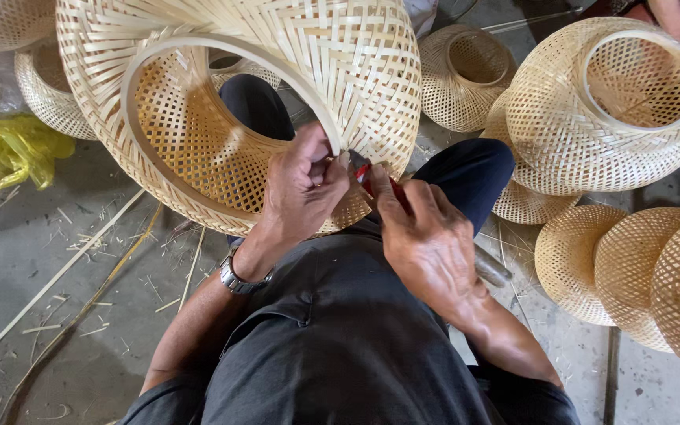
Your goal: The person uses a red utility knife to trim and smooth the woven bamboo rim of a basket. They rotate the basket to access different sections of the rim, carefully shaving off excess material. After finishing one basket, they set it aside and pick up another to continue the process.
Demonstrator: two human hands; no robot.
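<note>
1. I see my left hand point(302, 189) pinching the pale rim hoop of the big woven bamboo basket point(277, 94), fingers curled closed around it; the basket rests tilted over my knees, its mouth facing me.
2. My right hand point(426, 240) is closed on a red-handled tool point(371, 182) pressed against the basket's lower edge; its working end is hidden between my hands, so I cannot tell what kind of tool it is.
3. The basket's top is cut off by the frame.
4. A wristwatch point(234, 277) sits on my left wrist.
5. Finished baskets: I count seven to the right, one large point(600, 110), with some stacked and partly hidden; three more at upper left are cropped.
6. One yellow plastic bag point(17, 149) lies on the floor point(80, 330), among loose bamboo strips.
7. Another person's arm point(674, 24) shows at the top right corner, mostly cut off.
</note>
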